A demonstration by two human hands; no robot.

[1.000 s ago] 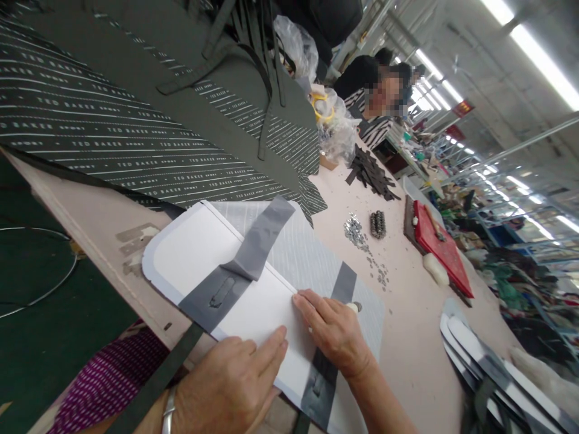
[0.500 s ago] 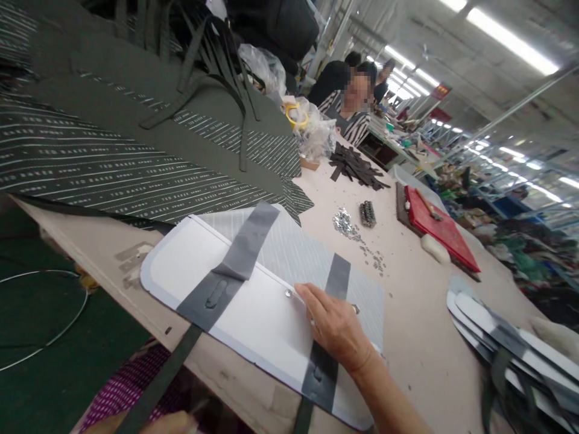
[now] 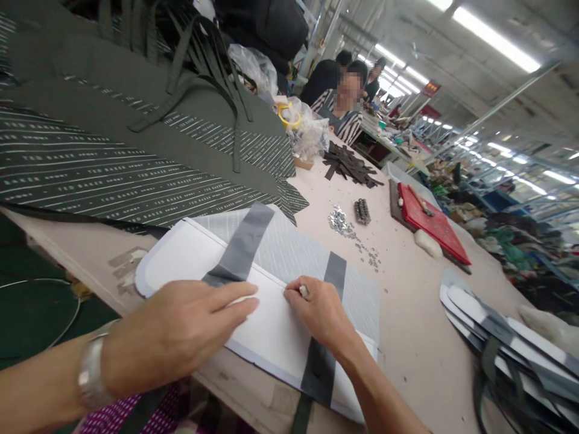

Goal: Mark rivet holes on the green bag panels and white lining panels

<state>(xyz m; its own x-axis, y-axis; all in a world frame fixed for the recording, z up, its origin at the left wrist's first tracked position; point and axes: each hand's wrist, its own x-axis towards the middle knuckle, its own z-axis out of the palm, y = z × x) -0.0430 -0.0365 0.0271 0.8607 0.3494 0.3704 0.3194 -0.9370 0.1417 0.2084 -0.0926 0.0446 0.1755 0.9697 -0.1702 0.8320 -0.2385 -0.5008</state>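
On the table in front of me lies a flat bag piece with a white panel (image 3: pixel 194 253), pale striped fabric (image 3: pixel 294 241) along its far side and two grey strips across it. Dark webbing hangs from its near edge. My left hand (image 3: pixel 181 325) reaches over the panel, its fingers stretched out and apart, tips by the middle. My right hand (image 3: pixel 319 310) is pinched at the panel's seam; a small pale thing shows at its fingers, too small to name. What lies between these fingertips is hidden.
Dark printed fabric pieces (image 3: pixel 90 175) with straps fill the left. Beyond are loose metal washers (image 3: pixel 339 220), a bundle of small metal parts (image 3: pixel 362 212), dark strips (image 3: pixel 348 163) and a red board (image 3: pixel 432 223). Finished-looking white pieces (image 3: pixel 479 313) are stacked right. A person (image 3: pixel 344 114) sits opposite.
My left hand has come up from below the table edge onto the panel. My right hand has shifted slightly and closed into a pinch, covering the shiny metal stud seen before.
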